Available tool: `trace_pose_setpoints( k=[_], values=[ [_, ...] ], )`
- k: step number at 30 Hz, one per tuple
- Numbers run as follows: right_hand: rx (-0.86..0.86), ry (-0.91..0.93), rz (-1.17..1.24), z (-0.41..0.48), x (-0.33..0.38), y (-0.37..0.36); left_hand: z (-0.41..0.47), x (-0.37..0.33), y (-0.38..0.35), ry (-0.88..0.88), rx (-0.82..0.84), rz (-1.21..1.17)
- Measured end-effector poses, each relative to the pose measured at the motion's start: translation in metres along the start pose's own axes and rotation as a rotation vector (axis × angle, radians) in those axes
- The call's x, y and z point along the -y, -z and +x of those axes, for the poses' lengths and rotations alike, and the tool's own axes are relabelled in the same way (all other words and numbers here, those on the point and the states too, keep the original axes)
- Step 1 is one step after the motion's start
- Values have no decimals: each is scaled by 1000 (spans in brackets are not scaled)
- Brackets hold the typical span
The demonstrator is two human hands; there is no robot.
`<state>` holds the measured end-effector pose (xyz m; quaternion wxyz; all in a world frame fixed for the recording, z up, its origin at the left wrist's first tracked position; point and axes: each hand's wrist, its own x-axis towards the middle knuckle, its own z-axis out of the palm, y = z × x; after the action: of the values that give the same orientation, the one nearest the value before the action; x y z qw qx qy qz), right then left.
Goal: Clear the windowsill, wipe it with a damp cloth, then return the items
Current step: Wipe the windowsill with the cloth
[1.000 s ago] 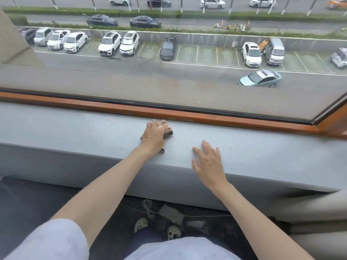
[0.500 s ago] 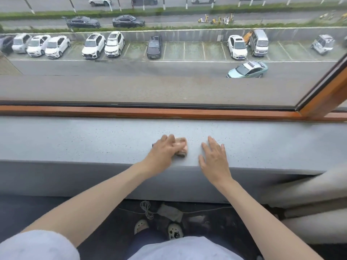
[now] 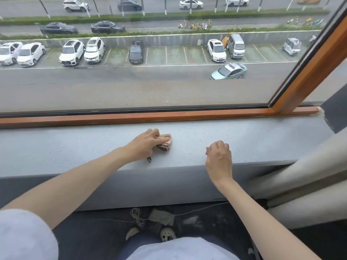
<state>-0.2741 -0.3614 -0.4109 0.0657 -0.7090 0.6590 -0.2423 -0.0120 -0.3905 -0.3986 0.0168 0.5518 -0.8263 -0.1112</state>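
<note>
Left hand (image 3: 146, 145) bunches cloth (image 3: 166, 141) mid-windowsill (image 3: 262, 143): soft, limp, light, best gripped as wad. Right hand (image 3: 218, 158) curled empty at front edge.

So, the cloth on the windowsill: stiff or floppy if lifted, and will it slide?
Probably floppy: the cloth lies bunched and creased under the left hand, one corner trailing. Likely light: one hand covers most of it. It should slide readily on the smooth windowsill.
</note>
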Motion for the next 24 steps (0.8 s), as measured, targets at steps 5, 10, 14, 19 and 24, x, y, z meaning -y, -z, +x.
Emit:
trace_pose_setpoints(
  k=[5,10,14,19,24],
  values=[
    [65,-75,-14,-9,-20,6,37,1,7,301,-103,68],
    [82,-89,-36,-5,-19,15,76,-57,-2,232,-146,0],
    [29,-160,-52,-8,-25,17,98,-124,-14,122,-126,-12],
    [-51,-437,26,-21,-26,13,62,-172,-50,-90,-226,12],
    [-47,-398,37,-18,9,2,18,-151,-61,-173,-289,133]
  ],
)
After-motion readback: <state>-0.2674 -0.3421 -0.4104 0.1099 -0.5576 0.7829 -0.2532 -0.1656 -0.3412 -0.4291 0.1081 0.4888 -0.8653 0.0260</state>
